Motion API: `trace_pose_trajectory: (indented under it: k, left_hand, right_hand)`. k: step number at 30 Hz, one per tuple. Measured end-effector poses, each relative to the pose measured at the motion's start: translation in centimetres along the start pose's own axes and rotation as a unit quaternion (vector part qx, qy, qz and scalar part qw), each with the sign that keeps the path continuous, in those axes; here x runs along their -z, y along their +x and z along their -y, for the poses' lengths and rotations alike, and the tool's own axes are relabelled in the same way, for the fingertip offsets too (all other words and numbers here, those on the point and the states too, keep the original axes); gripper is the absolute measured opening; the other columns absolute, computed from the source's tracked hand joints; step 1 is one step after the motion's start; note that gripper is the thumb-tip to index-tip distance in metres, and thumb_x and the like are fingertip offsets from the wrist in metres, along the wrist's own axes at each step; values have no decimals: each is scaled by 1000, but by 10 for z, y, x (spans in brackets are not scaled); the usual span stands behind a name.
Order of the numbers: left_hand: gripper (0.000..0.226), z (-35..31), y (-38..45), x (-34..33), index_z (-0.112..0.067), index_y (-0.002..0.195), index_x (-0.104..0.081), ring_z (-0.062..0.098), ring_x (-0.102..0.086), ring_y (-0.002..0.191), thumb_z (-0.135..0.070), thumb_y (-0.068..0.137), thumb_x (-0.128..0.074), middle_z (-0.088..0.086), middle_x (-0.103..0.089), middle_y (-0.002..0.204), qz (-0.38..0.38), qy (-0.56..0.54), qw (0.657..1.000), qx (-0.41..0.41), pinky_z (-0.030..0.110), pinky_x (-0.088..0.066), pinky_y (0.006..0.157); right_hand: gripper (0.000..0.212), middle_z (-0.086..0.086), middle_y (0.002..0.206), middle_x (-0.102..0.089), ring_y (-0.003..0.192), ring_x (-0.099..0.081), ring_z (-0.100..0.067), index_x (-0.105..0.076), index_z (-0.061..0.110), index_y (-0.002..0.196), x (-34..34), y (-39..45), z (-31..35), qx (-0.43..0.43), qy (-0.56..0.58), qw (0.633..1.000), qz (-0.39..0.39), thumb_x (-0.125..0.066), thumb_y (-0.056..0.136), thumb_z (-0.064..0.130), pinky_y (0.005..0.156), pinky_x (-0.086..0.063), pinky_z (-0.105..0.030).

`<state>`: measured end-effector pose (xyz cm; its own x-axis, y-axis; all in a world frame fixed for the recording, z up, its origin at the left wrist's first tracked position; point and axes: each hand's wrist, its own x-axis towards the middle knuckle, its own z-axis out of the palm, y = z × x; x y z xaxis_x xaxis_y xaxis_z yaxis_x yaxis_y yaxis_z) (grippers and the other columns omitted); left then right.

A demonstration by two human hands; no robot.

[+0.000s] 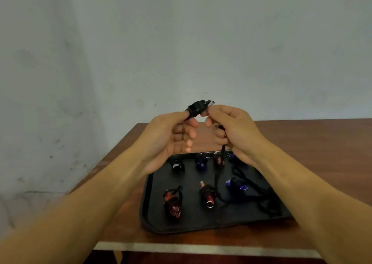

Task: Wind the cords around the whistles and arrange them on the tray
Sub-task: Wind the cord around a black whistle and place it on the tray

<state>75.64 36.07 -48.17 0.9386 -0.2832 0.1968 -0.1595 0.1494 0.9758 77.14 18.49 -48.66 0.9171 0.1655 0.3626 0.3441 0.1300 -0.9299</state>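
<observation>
**Black whistle in hand, most of the tray already filled**

The left hand (171,135) pinches the mouthpiece end of a black whistle (198,108) between thumb and forefinger, its other fingers loosely curled. The right hand (231,131) pinches near the metal ring (211,102) at the whistle's far end and closes around the cord (222,155), which hangs straight down toward the tray (149,203). No turns show on this whistle, so its winding looks barely begun.

Below, on the black tray, wound whistles sit in two rows: a black one (177,165), a blue one (201,162) and a red one (218,160) in the far row, with another blue one partly hidden by the right wrist; two red ones (173,203) (207,195) in the near row. A blue whistle (236,184) at near right lies amid a loose cord (265,203), probably the held whistle's trailing cord, though it may be its own. The tray rests on a brown table (322,153).
</observation>
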Motion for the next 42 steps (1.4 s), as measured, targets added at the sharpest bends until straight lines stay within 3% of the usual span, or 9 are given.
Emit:
trace_pose_trajectory:
  k: [5,8,12,15,17,22,30,34,42]
  left_hand:
    - [23,23,17,0,-9,77,-65,15,-47,53,-26,88,-55,3,-53,61,79,-73,994,31,25,-41,46]
    - [25,32,32,-2,-9,78,-65,13,-44,49,-22,93,-52,2,-52,61,53,-86,995,14,24,-33,43]
    - [32,41,48,5,-5,74,-61,16,-48,46,-18,100,-50,5,-53,55,-56,125,988,-67,27,-37,42]
    - [33,52,60,21,-11,68,-57,17,-52,51,-24,99,-52,-1,-55,54,-68,433,880,-182,35,-44,54]
    - [33,57,62,31,-21,66,-47,18,-49,53,-29,98,-50,-4,-50,56,-40,528,822,-211,38,-43,55]
    - [33,65,54,36,-30,68,-32,20,-50,58,-36,99,-43,-6,-48,63,66,660,716,-220,39,-44,54]
    - [23,58,37,37,-12,81,-57,17,-52,58,-20,102,-51,-3,-53,63,77,477,826,-291,31,-39,54]
    - [22,56,35,32,-12,86,-61,14,-55,57,-21,101,-50,0,-56,64,45,425,851,-304,20,-39,52]
    - [20,71,50,20,-13,87,-62,18,-59,51,-19,101,-48,4,-57,65,26,239,936,-257,34,-48,46]
  right_hand:
    - [48,3,64,-56,44,-26,-7,-70,27,59,6,15,-22,-56,44,997,-10,-51,102,18,38,-17,-18]
    - [33,4,67,-64,57,-58,-17,-66,22,75,0,20,-43,18,-170,985,2,-48,102,22,55,-50,-28]
    - [18,3,79,-62,70,-59,-24,-55,25,91,-4,21,-44,74,-555,826,66,-40,101,24,62,-45,-36]
    - [21,-3,87,-62,69,-56,-24,-59,19,98,-7,27,-27,47,-685,711,154,-39,99,26,64,-47,-37]
    - [24,-3,85,-64,72,-58,-23,-61,20,93,-4,30,-12,46,-703,689,169,-41,99,31,68,-52,-38]
    - [21,10,75,-68,71,-62,-7,-73,22,87,2,41,16,43,-664,708,238,-57,97,31,73,-53,-31]
    - [17,11,76,-73,66,-63,-2,-77,21,88,27,46,8,54,-460,872,161,-64,96,28,65,-44,-13]
    - [13,-7,70,-58,50,-29,-9,-79,21,84,34,45,-11,-45,-238,961,137,-70,87,31,45,-22,-20]
    - [27,10,50,-45,40,-21,0,-64,14,65,39,46,-42,-121,28,984,131,-56,90,15,41,-7,-18]
